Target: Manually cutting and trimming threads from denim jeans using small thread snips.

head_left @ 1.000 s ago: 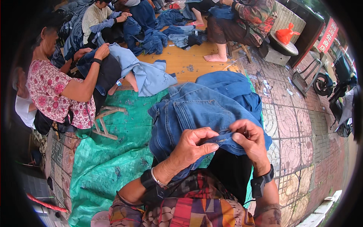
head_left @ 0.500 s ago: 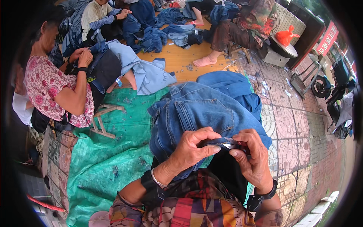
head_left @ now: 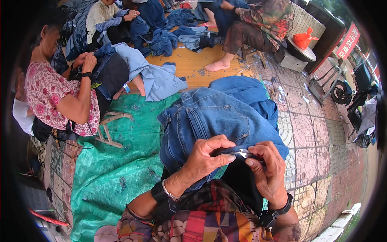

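A pair of blue denim jeans (head_left: pixel 219 123) lies bunched over my lap, a back pocket facing up. My left hand (head_left: pixel 203 159) is closed on a folded denim edge, pinching it between thumb and forefinger. Close by on the right, my right hand (head_left: pixel 268 169) is closed around small thread snips (head_left: pixel 244 154). Their bright metal tips point left and meet the denim edge. The handle is mostly hidden by my fingers.
Green sheeting (head_left: pixel 117 173) and an orange board (head_left: pixel 193 60) cover the ground. At the left a person works on denim (head_left: pixel 107 74) beside a wooden stool (head_left: pixel 111 129). More people sit among jeans ahead. A red bag (head_left: pixel 304 38) rests on a round stool at right.
My right hand has turned slightly, and the snips' handle shows less. The left hand keeps its pinch on the denim. Farther off, a person at the top has lifted some denim.
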`<state>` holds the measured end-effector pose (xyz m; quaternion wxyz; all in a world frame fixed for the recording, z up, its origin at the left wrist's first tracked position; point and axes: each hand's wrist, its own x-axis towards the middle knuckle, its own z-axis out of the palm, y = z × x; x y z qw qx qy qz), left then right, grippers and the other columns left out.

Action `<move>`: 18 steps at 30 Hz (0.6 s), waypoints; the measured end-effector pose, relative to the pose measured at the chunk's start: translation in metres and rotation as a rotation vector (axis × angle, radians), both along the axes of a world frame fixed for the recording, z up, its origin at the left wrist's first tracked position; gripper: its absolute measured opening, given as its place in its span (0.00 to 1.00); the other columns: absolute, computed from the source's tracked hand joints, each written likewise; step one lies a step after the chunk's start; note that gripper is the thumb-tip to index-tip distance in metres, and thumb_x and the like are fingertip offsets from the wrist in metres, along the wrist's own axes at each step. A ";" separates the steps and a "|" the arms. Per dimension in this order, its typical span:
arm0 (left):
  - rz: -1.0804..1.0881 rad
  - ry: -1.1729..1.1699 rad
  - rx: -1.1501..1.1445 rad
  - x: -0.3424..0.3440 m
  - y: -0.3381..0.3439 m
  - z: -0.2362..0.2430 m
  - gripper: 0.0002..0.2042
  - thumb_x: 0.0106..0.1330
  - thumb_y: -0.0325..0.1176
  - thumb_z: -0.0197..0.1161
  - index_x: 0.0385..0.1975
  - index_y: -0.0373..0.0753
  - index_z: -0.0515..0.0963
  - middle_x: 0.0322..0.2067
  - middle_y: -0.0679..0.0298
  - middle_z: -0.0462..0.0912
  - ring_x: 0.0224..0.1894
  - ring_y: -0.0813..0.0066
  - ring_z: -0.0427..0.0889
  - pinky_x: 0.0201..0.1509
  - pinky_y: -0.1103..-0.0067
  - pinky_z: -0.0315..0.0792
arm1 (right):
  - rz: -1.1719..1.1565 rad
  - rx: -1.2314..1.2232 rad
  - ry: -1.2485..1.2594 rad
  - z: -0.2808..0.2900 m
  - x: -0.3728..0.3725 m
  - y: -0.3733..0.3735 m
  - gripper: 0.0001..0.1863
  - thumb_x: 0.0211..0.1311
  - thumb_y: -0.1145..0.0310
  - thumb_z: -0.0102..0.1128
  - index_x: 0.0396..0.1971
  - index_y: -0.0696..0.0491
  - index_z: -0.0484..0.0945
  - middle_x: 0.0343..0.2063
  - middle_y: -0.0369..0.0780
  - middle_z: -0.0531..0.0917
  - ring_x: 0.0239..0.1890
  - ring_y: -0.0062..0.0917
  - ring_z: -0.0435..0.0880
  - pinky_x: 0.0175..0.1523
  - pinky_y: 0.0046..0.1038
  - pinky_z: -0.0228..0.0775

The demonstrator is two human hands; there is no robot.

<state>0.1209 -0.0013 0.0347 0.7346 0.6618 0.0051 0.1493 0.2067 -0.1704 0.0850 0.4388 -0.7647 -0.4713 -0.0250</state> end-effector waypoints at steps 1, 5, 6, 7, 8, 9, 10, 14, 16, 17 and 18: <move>0.001 0.000 0.001 0.000 0.000 0.000 0.09 0.55 0.23 0.66 0.35 0.30 0.78 0.30 0.67 0.73 0.33 0.82 0.70 0.38 0.84 0.65 | -0.002 -0.001 0.034 0.000 0.000 0.000 0.11 0.49 0.78 0.64 0.33 0.58 0.74 0.29 0.43 0.77 0.30 0.35 0.77 0.34 0.29 0.69; -0.016 0.011 -0.084 -0.001 0.000 0.002 0.09 0.54 0.23 0.66 0.35 0.30 0.78 0.30 0.67 0.73 0.34 0.82 0.69 0.39 0.84 0.65 | 0.009 0.001 0.081 0.002 0.002 0.000 0.10 0.49 0.78 0.64 0.32 0.58 0.74 0.28 0.43 0.77 0.30 0.34 0.78 0.34 0.28 0.69; -0.021 0.012 -0.102 -0.001 0.000 0.002 0.09 0.54 0.23 0.66 0.35 0.31 0.78 0.30 0.68 0.73 0.34 0.82 0.69 0.39 0.84 0.64 | 0.010 0.002 0.080 0.002 0.002 0.000 0.10 0.49 0.78 0.64 0.32 0.58 0.74 0.28 0.43 0.77 0.30 0.34 0.78 0.34 0.28 0.69; -0.020 0.011 -0.102 -0.001 0.000 0.003 0.09 0.54 0.23 0.66 0.35 0.31 0.78 0.30 0.68 0.73 0.34 0.82 0.69 0.39 0.84 0.64 | 0.012 0.003 0.076 0.002 0.002 0.000 0.09 0.50 0.78 0.64 0.32 0.58 0.74 0.28 0.43 0.77 0.30 0.34 0.77 0.34 0.28 0.69; -0.019 0.008 -0.084 -0.001 0.000 0.003 0.09 0.55 0.23 0.66 0.35 0.31 0.78 0.30 0.68 0.73 0.34 0.83 0.69 0.38 0.84 0.64 | 0.014 0.004 0.073 0.001 0.003 -0.001 0.09 0.50 0.78 0.64 0.32 0.58 0.75 0.28 0.43 0.77 0.29 0.34 0.77 0.34 0.28 0.69; -0.017 0.004 -0.066 -0.001 0.000 0.003 0.09 0.55 0.23 0.66 0.35 0.31 0.78 0.30 0.68 0.73 0.33 0.83 0.69 0.38 0.85 0.64 | 0.013 0.004 0.072 0.000 0.004 -0.001 0.09 0.50 0.78 0.64 0.32 0.58 0.75 0.28 0.43 0.77 0.29 0.34 0.77 0.34 0.28 0.69; -0.018 0.004 -0.065 -0.001 0.000 0.002 0.09 0.55 0.23 0.66 0.35 0.31 0.78 0.30 0.68 0.73 0.33 0.83 0.69 0.38 0.85 0.64 | 0.026 0.004 0.073 -0.001 0.005 -0.002 0.09 0.50 0.78 0.64 0.32 0.58 0.75 0.28 0.42 0.77 0.29 0.33 0.77 0.33 0.27 0.69; -0.031 0.017 -0.127 -0.002 -0.001 0.000 0.09 0.56 0.23 0.66 0.36 0.31 0.77 0.30 0.69 0.73 0.32 0.85 0.69 0.35 0.86 0.64 | 0.001 0.079 0.153 -0.005 0.009 -0.006 0.09 0.51 0.77 0.64 0.32 0.58 0.75 0.27 0.41 0.77 0.28 0.30 0.77 0.32 0.26 0.68; -0.032 0.017 -0.152 -0.002 -0.001 0.000 0.09 0.56 0.23 0.66 0.36 0.31 0.77 0.30 0.70 0.73 0.32 0.85 0.70 0.35 0.86 0.65 | 0.023 0.066 0.146 0.001 0.009 -0.004 0.09 0.52 0.76 0.64 0.32 0.58 0.74 0.27 0.41 0.77 0.28 0.29 0.77 0.32 0.26 0.68; -0.012 0.039 -0.123 -0.003 -0.002 -0.001 0.09 0.56 0.23 0.66 0.36 0.31 0.76 0.31 0.70 0.73 0.33 0.85 0.71 0.36 0.86 0.65 | 0.044 0.054 0.140 0.006 0.007 -0.003 0.09 0.52 0.75 0.64 0.32 0.58 0.74 0.27 0.41 0.77 0.28 0.28 0.77 0.32 0.26 0.68; 0.007 0.061 -0.095 -0.003 -0.002 -0.001 0.09 0.56 0.23 0.67 0.35 0.31 0.76 0.31 0.70 0.73 0.33 0.85 0.71 0.36 0.86 0.66 | 0.062 0.011 0.148 0.009 0.004 -0.002 0.10 0.50 0.75 0.65 0.32 0.58 0.74 0.27 0.41 0.77 0.29 0.31 0.78 0.32 0.26 0.69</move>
